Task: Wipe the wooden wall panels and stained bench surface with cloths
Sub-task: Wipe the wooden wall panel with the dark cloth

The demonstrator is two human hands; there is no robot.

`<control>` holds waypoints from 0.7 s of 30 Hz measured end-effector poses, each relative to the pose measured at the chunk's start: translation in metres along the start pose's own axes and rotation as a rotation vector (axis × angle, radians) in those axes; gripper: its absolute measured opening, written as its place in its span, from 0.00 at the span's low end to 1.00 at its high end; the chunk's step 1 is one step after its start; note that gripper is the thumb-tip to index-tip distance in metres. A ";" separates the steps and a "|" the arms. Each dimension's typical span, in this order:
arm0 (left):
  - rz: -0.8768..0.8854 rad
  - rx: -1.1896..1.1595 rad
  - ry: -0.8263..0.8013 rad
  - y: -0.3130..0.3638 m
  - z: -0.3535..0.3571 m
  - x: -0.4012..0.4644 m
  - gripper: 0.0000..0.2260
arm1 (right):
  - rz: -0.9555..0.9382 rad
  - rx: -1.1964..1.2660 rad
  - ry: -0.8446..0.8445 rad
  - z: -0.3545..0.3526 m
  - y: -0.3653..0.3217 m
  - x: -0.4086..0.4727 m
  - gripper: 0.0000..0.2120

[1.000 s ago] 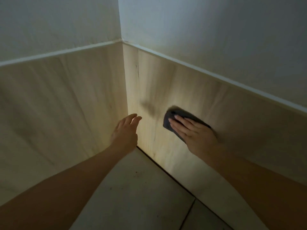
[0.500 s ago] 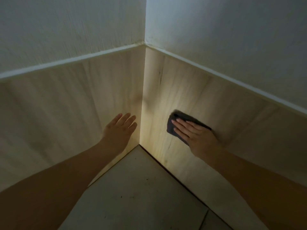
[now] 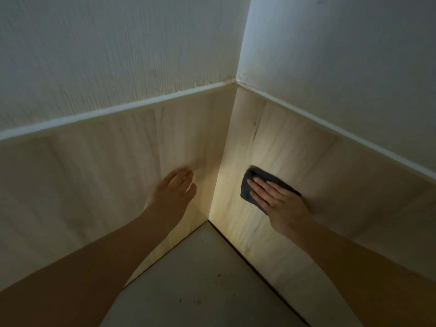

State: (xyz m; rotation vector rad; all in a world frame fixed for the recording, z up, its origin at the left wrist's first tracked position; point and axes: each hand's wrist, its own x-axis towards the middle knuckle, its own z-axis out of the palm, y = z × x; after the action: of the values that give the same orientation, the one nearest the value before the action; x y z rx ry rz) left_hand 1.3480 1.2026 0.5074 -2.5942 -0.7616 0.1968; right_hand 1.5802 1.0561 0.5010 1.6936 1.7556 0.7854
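While the right hand presses its straight fingers flat on the dark cloth against the right wooden panel, the view has swung left since a second ago, so the corner seam where the two panels meet now sits further right in the frame. The cloth itself has hardly shifted on the panel: it lies a little out from the seam, about midway between the white trim along the panel's top and the tabletop below. The left hand has drifted from in front of the seam onto the left wooden panel; its fingers are spread and hold nothing, its edges are blurred, and I cannot tell whether it touches the wood. So the grip on the right is flat and open over the cloth, not clenched round it, and the left is empty. My reading is that the stretch of right panel nearest the corner is being wiped, with the left panel and the tabletop not yet dealt with by any cloth in view; dark specks show on the tabletop near its back corner. For room, the cloth has open wood to its right and upward as far as the trim, and downward to the joint with the tabletop. Leftward the seam closes it off soon, and the left hand is near on the other side.
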 end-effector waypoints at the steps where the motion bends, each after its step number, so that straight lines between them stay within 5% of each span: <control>1: -0.001 -0.017 0.009 -0.001 0.000 0.000 0.22 | 0.030 -0.012 0.071 -0.007 0.008 0.013 0.28; 10: 0.019 0.012 0.067 0.001 0.007 0.000 0.23 | 0.313 -0.082 0.149 -0.061 0.041 0.088 0.34; 15: 0.006 0.068 0.204 0.001 0.014 -0.004 0.22 | 0.226 -0.083 0.057 -0.051 0.030 0.101 0.31; 21: 0.062 0.211 0.116 0.001 0.020 -0.005 0.24 | 0.109 -0.054 -0.027 -0.031 0.008 0.100 0.30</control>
State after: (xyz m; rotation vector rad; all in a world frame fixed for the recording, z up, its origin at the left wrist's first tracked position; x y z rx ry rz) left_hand 1.3397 1.2064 0.4895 -2.4071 -0.5864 0.1358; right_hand 1.5592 1.1557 0.5273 1.7674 1.6206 0.8469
